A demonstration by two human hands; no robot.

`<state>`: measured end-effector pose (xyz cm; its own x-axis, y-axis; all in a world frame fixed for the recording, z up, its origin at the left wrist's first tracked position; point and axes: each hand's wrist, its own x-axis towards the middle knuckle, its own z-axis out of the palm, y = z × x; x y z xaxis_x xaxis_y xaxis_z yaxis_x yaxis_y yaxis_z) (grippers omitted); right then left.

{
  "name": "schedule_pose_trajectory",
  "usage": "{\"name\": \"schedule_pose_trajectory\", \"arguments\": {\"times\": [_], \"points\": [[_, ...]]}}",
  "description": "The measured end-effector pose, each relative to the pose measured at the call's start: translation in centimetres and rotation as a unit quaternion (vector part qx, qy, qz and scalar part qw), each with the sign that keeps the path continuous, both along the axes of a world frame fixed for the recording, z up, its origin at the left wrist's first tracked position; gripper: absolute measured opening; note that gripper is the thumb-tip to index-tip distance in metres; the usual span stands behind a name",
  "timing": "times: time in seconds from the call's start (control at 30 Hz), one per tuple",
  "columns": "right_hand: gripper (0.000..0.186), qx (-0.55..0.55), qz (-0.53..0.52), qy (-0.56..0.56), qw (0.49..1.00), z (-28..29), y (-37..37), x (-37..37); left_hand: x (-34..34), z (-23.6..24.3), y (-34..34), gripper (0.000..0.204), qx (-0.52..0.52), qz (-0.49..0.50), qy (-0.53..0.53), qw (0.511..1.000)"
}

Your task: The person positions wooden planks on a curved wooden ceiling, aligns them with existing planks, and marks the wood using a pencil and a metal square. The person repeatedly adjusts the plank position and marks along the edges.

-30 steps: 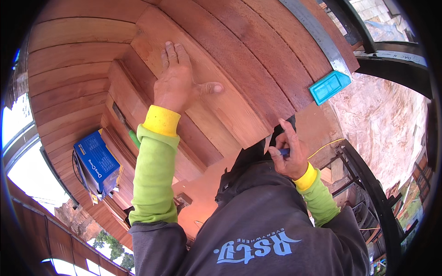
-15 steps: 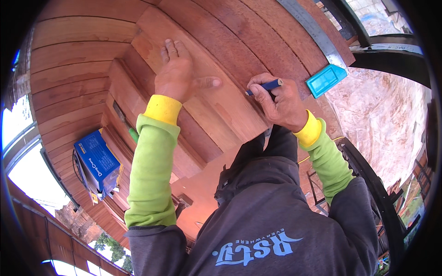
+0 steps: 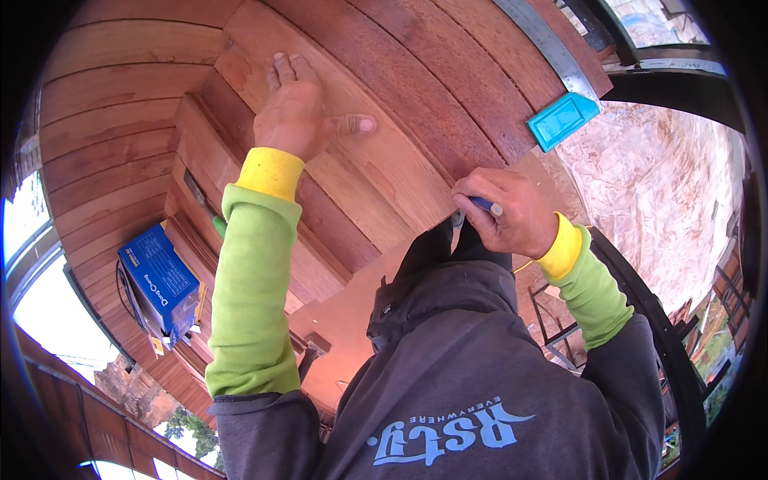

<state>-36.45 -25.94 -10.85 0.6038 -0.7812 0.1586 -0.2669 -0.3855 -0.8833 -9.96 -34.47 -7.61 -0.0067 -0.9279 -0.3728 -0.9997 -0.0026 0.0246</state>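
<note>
My left hand (image 3: 294,116) lies flat on a loose reddish-brown wooden board (image 3: 364,152), thumb stretched out to the right. This board rests on top of other planks. At its near right end, my right hand (image 3: 516,210) grips a blue carpenter's pencil (image 3: 485,206) between thumb and fingers. The pencil's tip is hidden, so I cannot tell whether it touches the wood. Beyond the right hand, a try square (image 3: 564,120) with a turquoise handle and a metal blade lies on the planks.
Wooden planks (image 3: 120,84) cover the surface at left. A blue box (image 3: 160,280) stands on them, near a tool with a green handle (image 3: 218,225). Black metal framing (image 3: 680,108) runs along the right, beside a pale, wrinkled sheet (image 3: 656,184).
My right hand has moved toward me and slightly right, to the board's near end, with the pencil turned in its grip. My left hand still presses on the board; the view has shifted slightly.
</note>
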Motion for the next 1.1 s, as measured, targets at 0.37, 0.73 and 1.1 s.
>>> {"name": "schedule_pose_trajectory", "arguments": {"times": [0.37, 0.73, 1.1], "points": [[0.011, 0.016, 0.006, 0.045, 0.999, 0.7, 2.0, -1.7, -0.4, 0.3, -0.2, 0.123, -0.002, -0.002, 0.007, 1.0], [0.023, -0.011, -0.037, -0.035, 0.999, -0.1, 2.2, -1.9, -0.6, 0.6, -0.2, 0.127, 0.01, 0.01, -0.005, 1.0], [0.037, -0.087, -0.004, 0.015, 0.996, -0.5, 1.0, -0.2, -0.5, 0.3, -0.4, 0.126, 0.007, 0.001, -0.003, 1.0]]}}
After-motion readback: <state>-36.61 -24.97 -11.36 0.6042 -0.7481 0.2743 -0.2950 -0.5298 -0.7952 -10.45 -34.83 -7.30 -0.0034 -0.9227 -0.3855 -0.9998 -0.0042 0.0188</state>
